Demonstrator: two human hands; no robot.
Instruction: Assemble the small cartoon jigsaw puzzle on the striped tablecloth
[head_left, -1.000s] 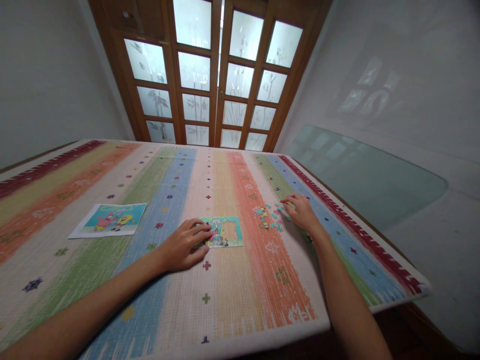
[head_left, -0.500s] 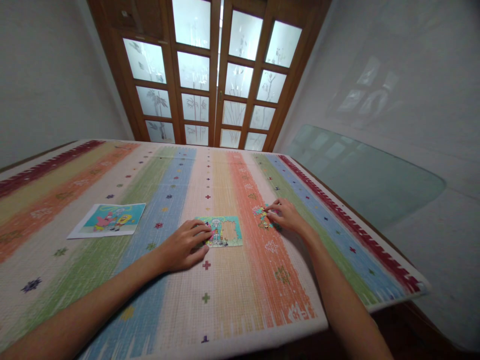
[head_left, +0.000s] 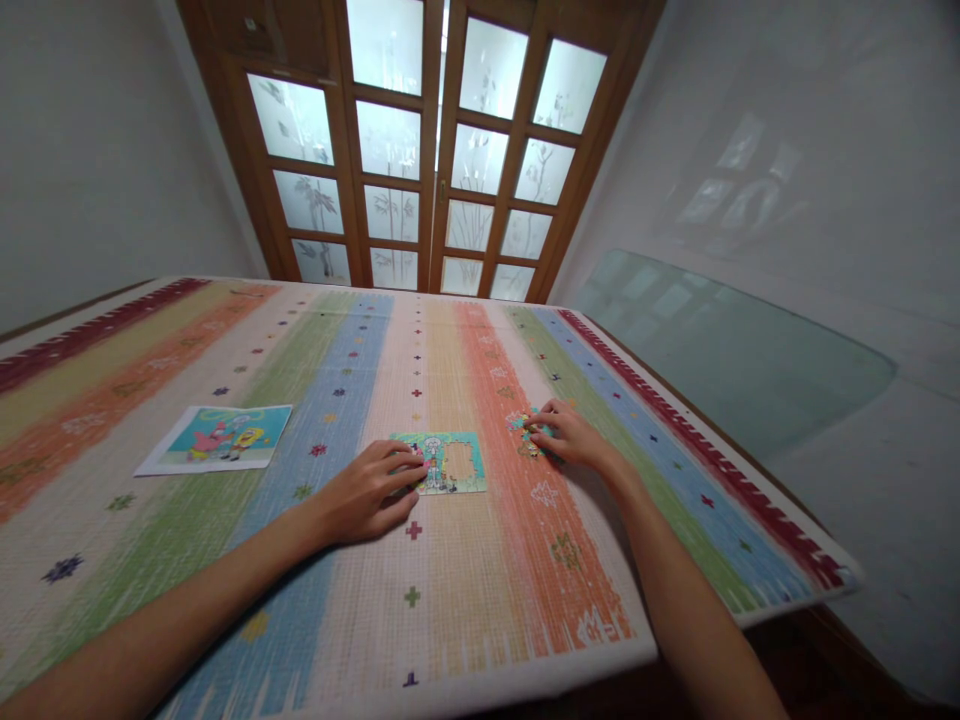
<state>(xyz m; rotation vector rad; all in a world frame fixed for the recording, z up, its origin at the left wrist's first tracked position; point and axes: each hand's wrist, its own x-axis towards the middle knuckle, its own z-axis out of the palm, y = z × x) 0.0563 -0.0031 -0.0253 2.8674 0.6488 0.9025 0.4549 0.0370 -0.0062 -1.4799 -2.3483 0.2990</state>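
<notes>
A small jigsaw puzzle (head_left: 459, 462) with a cartoon picture lies flat on the tablecloth, a bare tan gap showing in its right half. My left hand (head_left: 379, 490) rests over its left edge with the fingers stretched out, covering part of the picture. To the right, my right hand (head_left: 568, 435) reaches into a small heap of loose puzzle pieces (head_left: 525, 440). Its thumb and index finger are curled in on a small piece there, partly hidden by the fingers.
A printed sheet (head_left: 225, 440) with a cartoon picture lies to the left, its front edge white. The striped tablecloth (head_left: 465, 570) covers the table. Behind stand wooden doors (head_left: 435, 200) with frosted panes, and a pale glass panel (head_left: 720, 350) is at the right wall.
My right hand has shifted very slightly among the loose pieces, its fingertips a little more curled. My left hand, the puzzle and the printed sheet stay in place.
</notes>
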